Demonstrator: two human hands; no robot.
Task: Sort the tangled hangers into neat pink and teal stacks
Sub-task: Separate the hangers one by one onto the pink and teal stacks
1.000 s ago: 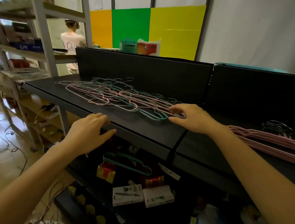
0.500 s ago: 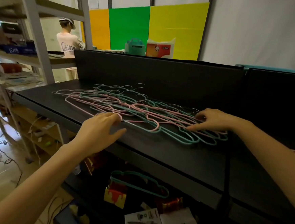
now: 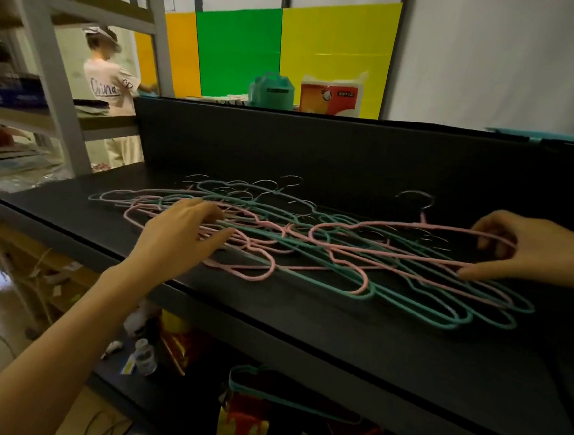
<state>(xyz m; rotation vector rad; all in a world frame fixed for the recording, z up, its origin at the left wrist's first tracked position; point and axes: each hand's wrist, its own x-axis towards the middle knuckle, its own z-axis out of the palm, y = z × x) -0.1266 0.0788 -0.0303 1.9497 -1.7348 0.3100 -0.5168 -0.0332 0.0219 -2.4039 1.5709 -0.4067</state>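
Head view: the tangled hangers [image 3: 344,256] lie spread along the back half of the bench [image 3: 303,338], pink and teal wires crossing each other from its left end toward the right, hooks pointing to the back wall.

Both hands have moved in the last second. The left hand [image 3: 181,240], which a second ago rested at the bench's front edge clear of the pile, now lies on the left part of the tangle with its fingers stretched flat over the wires, gripping nothing. The right hand [image 3: 523,249], flat on the pile's right end half a second ago, now curls thumb and fingers round the right end of one pink hanger [image 3: 415,224], which appears to sit slightly above the rest.

I judge that the sorting is only beginning here: one hand pins the heap so the other can draw a single pink hanger free. No sorted stack shows in this frame. The teal loops lying under that hanger's lower bar could snag and drag along.

Below the bench, a lone teal hanger [image 3: 281,399] rests on a lower shelf.
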